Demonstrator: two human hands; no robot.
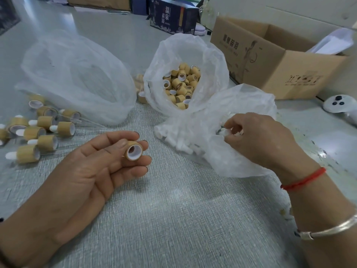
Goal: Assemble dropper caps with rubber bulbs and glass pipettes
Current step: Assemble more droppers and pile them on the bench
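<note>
An open cardboard box sits at the counter's far right. A dark printed carton stands behind; a white controller lies near the box.

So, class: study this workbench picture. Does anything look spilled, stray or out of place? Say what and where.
A few bamboo caps lie loose on the table, outside the open bag of caps, wedged between it and the empty-looking bag. They look strayed. The finished droppers sit in an untidy heap at the left. Nothing looks broken.

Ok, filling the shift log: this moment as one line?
left hand holds bamboo cap | right hand pinches rubber bulb in bag | bulb not fitted
</note>
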